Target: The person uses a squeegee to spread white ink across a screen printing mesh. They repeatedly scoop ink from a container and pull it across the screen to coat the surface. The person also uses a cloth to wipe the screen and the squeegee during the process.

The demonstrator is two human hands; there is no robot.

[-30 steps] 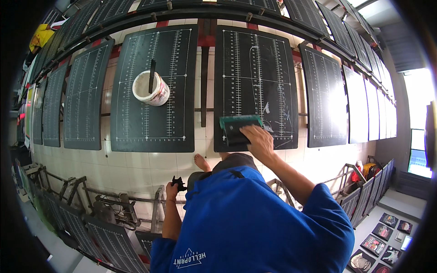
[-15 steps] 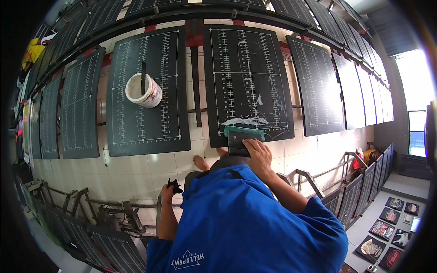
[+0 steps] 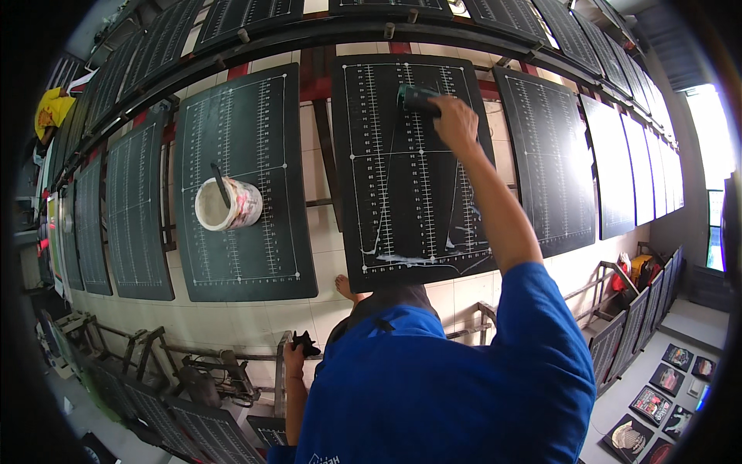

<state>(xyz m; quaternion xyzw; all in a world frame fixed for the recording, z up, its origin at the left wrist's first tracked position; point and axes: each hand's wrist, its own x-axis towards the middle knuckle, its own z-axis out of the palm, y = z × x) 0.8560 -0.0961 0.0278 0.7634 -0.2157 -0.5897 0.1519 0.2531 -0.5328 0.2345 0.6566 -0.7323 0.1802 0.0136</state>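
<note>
My right hand (image 3: 457,122) is closed round a squeegee (image 3: 419,99) with a dark body and a green blade. It rests near the far end of a black printing board (image 3: 394,178) marked with white rulers and lines. White paste (image 3: 406,260) lies in streaks along that board's near edge, with thin smears up its right side. Down by my left side, away from the boards, my left hand (image 3: 294,360) grips a crumpled black cloth (image 3: 307,343). A white bucket (image 3: 246,206), stained and with a dark stick (image 3: 220,185) leaning in it, stands on the neighbouring board (image 3: 232,131) to the left.
More ruled boards (image 3: 545,162) line both sides, and another row (image 3: 255,15) runs behind a dark rail (image 3: 325,32). Metal frames with boards (image 3: 209,425) stand behind me. A person in yellow (image 3: 52,112) is at the far left. Printed samples (image 3: 651,406) lie at lower right.
My right hand has pushed the squeegee from the board's near edge to its far end. I have leaned forward, so the view has shifted. My left hand still grips the black cloth.
</note>
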